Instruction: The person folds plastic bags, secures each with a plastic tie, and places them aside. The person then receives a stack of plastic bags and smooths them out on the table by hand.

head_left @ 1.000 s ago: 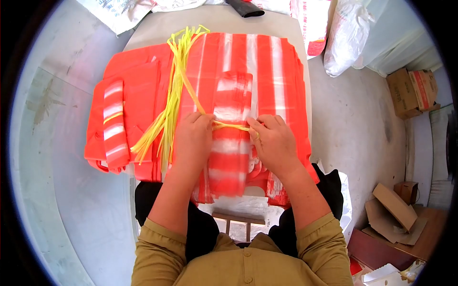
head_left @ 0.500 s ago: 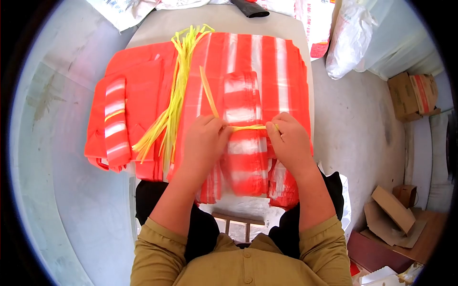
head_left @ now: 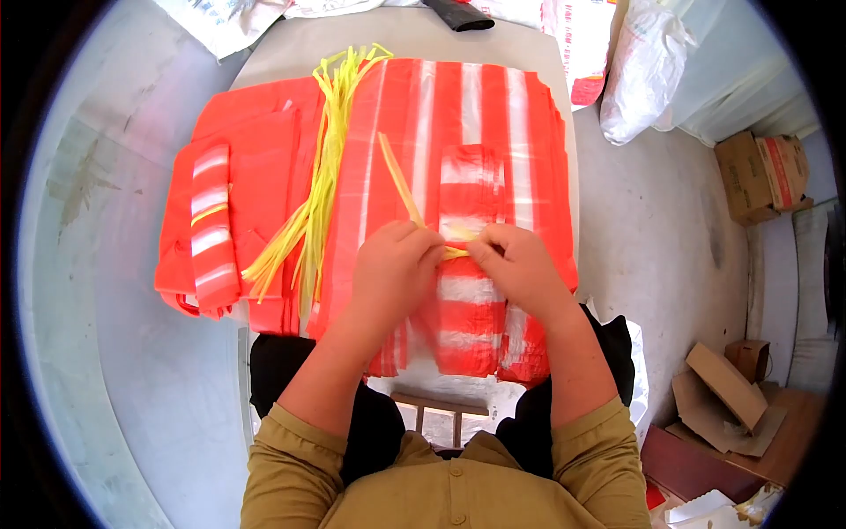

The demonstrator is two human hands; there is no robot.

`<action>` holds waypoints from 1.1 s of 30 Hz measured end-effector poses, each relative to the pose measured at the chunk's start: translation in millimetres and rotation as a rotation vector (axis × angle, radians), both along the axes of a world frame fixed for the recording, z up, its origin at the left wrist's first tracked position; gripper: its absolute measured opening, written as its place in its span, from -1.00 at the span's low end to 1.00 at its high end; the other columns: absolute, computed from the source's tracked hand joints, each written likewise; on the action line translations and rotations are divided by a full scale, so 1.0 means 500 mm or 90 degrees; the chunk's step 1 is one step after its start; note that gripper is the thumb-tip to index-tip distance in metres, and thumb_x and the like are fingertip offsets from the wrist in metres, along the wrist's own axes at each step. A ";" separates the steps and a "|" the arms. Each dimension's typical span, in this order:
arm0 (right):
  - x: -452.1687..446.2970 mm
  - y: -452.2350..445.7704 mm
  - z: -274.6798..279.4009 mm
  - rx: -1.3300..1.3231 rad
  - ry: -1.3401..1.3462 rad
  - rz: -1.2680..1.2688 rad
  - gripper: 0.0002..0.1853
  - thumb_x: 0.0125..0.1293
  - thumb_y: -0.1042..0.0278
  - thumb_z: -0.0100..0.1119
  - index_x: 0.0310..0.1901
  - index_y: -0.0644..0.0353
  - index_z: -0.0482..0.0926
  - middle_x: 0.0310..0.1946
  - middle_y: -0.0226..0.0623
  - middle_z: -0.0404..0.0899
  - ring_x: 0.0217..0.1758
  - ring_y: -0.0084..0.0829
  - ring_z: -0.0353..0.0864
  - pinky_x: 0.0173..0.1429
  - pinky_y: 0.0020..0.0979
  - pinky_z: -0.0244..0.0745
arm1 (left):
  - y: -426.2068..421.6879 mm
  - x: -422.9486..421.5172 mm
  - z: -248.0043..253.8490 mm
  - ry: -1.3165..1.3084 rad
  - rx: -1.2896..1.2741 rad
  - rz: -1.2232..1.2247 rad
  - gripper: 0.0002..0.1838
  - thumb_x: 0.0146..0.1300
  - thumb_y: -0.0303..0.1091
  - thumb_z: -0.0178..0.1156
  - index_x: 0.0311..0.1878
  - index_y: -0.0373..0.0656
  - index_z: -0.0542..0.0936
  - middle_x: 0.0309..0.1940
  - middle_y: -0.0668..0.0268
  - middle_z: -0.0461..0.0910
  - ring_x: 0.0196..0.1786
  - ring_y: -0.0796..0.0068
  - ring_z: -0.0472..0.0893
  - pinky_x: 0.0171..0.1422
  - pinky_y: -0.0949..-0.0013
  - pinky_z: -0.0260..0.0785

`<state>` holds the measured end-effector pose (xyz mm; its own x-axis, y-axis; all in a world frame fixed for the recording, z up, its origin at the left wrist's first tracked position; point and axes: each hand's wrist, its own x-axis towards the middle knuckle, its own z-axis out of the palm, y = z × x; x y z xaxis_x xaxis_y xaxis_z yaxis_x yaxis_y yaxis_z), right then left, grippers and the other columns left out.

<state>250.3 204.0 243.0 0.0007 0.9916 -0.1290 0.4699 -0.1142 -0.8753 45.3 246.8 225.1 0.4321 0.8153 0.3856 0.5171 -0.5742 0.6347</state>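
A folded bundle of red-and-white striped plastic bags (head_left: pixel 471 304) lies in front of me on a wide stack of the same striped bags (head_left: pixel 397 115). Across its middle runs a yellow tie strip (head_left: pixel 456 252). My left hand (head_left: pixel 397 264) is closed on the strip at the bundle's left edge, and a loose end sticks up beyond its fingers. My right hand (head_left: pixel 520 264) pinches the strip over the bundle, close to the left one. Any knot is hidden by the fingers. Left of them, a bunch of yellow strips (head_left: pixel 328 176) lies across the stack.
A tied striped bundle (head_left: pixel 213 256) rests on more red bags (head_left: pixel 251 132) at the left. A black object (head_left: pixel 463 14) lies at the table's far edge. White sacks (head_left: pixel 648 70) stand at the back right, with cardboard boxes (head_left: pixel 762 176) on the floor.
My hands have come closer together, the right one moving left and slightly down. The bundle has shifted to the right and a little toward me, and less strip shows between the hands.
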 end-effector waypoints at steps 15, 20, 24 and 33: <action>-0.024 -0.015 -0.010 0.120 -0.126 0.045 -0.87 0.42 0.30 0.28 -0.15 0.16 0.63 -0.21 -0.15 0.67 -0.19 -0.05 0.67 -0.13 -0.14 0.55 | -0.030 0.032 0.028 -0.192 -0.037 -0.039 -0.51 0.14 -0.59 0.41 0.18 -0.15 0.61 0.10 0.09 0.65 0.25 -0.04 0.52 0.36 0.04 0.39; -0.017 -0.015 0.002 0.163 -0.053 0.098 -0.85 0.44 0.31 0.26 -0.10 0.18 0.62 -0.17 -0.13 0.69 -0.12 -0.04 0.68 -0.07 -0.15 0.57 | -0.014 0.028 0.015 -0.052 -0.036 -0.102 -0.58 0.12 -0.54 0.45 0.09 -0.16 0.67 0.00 0.18 0.70 0.15 0.02 0.56 0.27 0.09 0.44; -0.008 -0.014 -0.012 0.103 0.025 0.092 -0.85 0.42 0.35 0.28 -0.09 0.21 0.60 -0.19 -0.12 0.68 -0.12 -0.12 0.69 -0.04 -0.25 0.56 | -0.011 0.023 0.002 -0.060 -0.090 -0.064 -0.78 0.10 -0.50 0.45 -0.14 -0.18 0.74 -0.26 0.24 0.69 -0.11 0.14 0.60 0.03 0.15 0.49; -0.022 -0.018 0.008 0.027 0.066 0.048 -0.82 0.36 0.55 0.27 -0.03 0.19 0.59 -0.38 -0.44 0.50 -0.41 -0.68 0.26 -0.30 -0.51 0.32 | -0.017 0.019 -0.010 -0.200 -0.449 0.027 -0.82 0.32 -0.31 0.43 -0.23 -0.25 0.74 -0.40 0.30 0.70 -0.31 0.52 0.68 -0.24 0.37 0.46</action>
